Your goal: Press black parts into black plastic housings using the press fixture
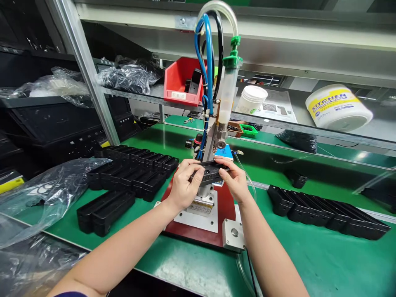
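Both hands grip one black plastic housing (211, 172), held roughly level in front of a dispensing machine (220, 136). My left hand (185, 183) is closed round its left end, with the thumb on the near face. At the right end my right hand (234, 178) pinches it between thumb and fingers. Just above and behind the part is the machine's nozzle end, below a clear syringe (228, 93) with a green cap. Under the hands are the machine's metal fixture and its dark red base (192, 234). Whether the part touches the fixture is hidden.
Rows of black housings (130, 173) stand left on the green bench (185, 264), another row (324, 212) right. A metal button box (234, 234) sits at the base's front right. The shelf above bears a red bin (182, 82), a white tub (252, 99) and a wipes tub (338, 108).
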A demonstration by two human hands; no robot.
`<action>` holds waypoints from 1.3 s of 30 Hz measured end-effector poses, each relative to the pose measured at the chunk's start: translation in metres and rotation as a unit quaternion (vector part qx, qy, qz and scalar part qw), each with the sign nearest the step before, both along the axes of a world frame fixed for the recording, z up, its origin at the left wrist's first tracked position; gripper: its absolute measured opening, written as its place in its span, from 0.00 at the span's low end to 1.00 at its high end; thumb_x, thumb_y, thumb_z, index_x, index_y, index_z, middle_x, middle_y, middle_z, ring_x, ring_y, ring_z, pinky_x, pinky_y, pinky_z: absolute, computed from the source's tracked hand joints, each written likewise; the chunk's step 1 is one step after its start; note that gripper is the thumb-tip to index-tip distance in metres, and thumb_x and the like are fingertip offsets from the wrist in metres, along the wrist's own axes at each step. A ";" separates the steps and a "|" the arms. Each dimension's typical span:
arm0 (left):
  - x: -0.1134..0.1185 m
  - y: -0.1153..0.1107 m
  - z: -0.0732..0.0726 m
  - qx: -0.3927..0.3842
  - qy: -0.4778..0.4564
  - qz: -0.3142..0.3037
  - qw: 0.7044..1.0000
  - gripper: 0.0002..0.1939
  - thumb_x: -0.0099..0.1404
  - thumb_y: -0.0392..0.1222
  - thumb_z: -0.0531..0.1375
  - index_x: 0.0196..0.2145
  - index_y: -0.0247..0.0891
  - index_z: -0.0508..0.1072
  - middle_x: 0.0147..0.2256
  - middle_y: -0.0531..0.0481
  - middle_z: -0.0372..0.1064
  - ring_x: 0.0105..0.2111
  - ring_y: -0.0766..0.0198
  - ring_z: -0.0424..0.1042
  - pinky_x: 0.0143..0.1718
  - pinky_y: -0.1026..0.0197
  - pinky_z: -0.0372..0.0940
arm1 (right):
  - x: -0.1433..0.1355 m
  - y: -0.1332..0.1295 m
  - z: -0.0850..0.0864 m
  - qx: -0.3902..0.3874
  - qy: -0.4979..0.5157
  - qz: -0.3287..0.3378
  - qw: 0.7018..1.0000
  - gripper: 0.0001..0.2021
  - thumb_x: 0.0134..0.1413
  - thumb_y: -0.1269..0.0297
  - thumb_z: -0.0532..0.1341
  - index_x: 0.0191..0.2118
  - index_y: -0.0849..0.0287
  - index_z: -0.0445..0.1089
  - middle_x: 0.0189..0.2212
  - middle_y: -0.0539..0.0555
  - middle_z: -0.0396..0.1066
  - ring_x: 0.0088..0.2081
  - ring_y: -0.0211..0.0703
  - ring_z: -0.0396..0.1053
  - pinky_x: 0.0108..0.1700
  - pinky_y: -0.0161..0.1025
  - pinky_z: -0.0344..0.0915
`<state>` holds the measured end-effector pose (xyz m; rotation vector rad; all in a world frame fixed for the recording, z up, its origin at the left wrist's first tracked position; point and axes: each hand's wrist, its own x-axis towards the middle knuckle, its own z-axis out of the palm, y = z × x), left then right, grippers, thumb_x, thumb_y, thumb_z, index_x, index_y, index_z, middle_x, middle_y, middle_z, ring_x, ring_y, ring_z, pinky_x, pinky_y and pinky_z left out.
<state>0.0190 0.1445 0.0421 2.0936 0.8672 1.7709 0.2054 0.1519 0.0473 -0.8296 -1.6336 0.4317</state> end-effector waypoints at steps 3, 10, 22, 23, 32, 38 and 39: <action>0.005 0.002 -0.004 0.017 -0.022 0.012 1.000 0.11 0.69 0.41 0.53 0.34 0.36 0.74 0.38 0.45 0.68 0.44 0.60 0.70 0.46 0.57 0.66 | -0.011 0.002 -0.007 0.016 0.044 -0.037 0.998 0.13 0.59 0.52 0.59 0.40 0.53 0.74 0.45 0.54 0.73 0.52 0.47 0.68 0.58 0.49 0.62; 0.007 0.014 -0.008 0.077 -0.048 0.020 0.996 0.10 0.68 0.38 0.53 0.35 0.35 0.73 0.37 0.44 0.69 0.40 0.61 0.71 0.43 0.57 0.68 | -0.034 0.005 -0.020 0.064 0.133 -0.132 0.980 0.14 0.65 0.59 0.51 0.37 0.57 0.72 0.41 0.54 0.72 0.47 0.44 0.69 0.54 0.48 0.63; 0.000 0.050 -0.005 -0.066 -0.069 -0.145 0.985 0.16 0.69 0.42 0.47 0.46 0.36 0.71 0.42 0.45 0.72 0.41 0.61 0.71 0.45 0.58 0.67 | -0.041 -0.030 -0.009 0.119 -0.061 -0.256 0.957 0.17 0.63 0.62 0.48 0.44 0.54 0.73 0.38 0.54 0.73 0.41 0.47 0.69 0.43 0.46 0.66; 0.000 0.049 -0.006 -0.075 -0.068 -0.149 0.984 0.17 0.68 0.42 0.48 0.48 0.37 0.71 0.44 0.45 0.72 0.42 0.60 0.71 0.46 0.58 0.66 | -0.040 -0.030 -0.008 0.116 -0.067 -0.253 0.958 0.17 0.63 0.62 0.48 0.44 0.54 0.73 0.38 0.54 0.73 0.41 0.46 0.70 0.43 0.46 0.66; 0.000 0.051 -0.006 -0.051 -0.068 -0.131 0.988 0.17 0.66 0.40 0.48 0.39 0.34 0.76 0.38 0.45 0.75 0.38 0.60 0.73 0.43 0.58 0.67 | -0.035 -0.027 -0.010 0.098 -0.067 -0.246 0.962 0.16 0.62 0.63 0.49 0.45 0.55 0.73 0.39 0.54 0.73 0.41 0.47 0.70 0.41 0.45 0.66; 0.001 0.047 -0.004 -0.076 -0.073 -0.132 0.986 0.17 0.65 0.38 0.48 0.38 0.35 0.76 0.37 0.46 0.75 0.39 0.60 0.72 0.43 0.58 0.66 | -0.041 -0.025 -0.017 0.085 -0.010 -0.267 0.960 0.16 0.63 0.61 0.49 0.43 0.56 0.73 0.41 0.55 0.73 0.44 0.48 0.70 0.45 0.46 0.65; 0.002 0.047 -0.004 -0.079 -0.077 -0.134 0.985 0.17 0.65 0.38 0.48 0.38 0.35 0.76 0.37 0.46 0.75 0.39 0.60 0.72 0.43 0.58 0.66 | -0.042 -0.025 -0.018 0.087 0.000 -0.269 0.959 0.16 0.63 0.61 0.49 0.43 0.57 0.73 0.41 0.55 0.73 0.44 0.48 0.69 0.46 0.46 0.65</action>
